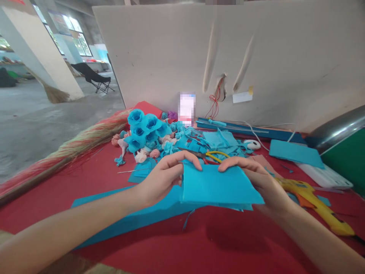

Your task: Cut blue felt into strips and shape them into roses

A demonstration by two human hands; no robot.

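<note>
Between my two hands I hold a stack of blue crepe paper (pixel 219 186) just above the table. My left hand (pixel 171 175) is closed on its left end, fingers curled over the top edge. At the right end my right hand (pixel 259 179) grips it, fingertips on the upper edge and thumb hidden behind. Below lies a long blue paper strip (pixel 125 217). Behind the stack are scissors with yellow handles (pixel 216 155), partly covered. A bunch of blue paper flowers (pixel 142 129) stands at the back left, with blue paper scraps (pixel 196 144) beside it.
A yellow glue gun (pixel 322 205) lies on the red tabletop (pixel 222 243) at the right. Behind it, a folded blue paper (pixel 296 152) rests on a white case (pixel 327 177). A straw bundle (pixel 76 140) borders the left edge. A pale panel (pixel 165 57) stands behind.
</note>
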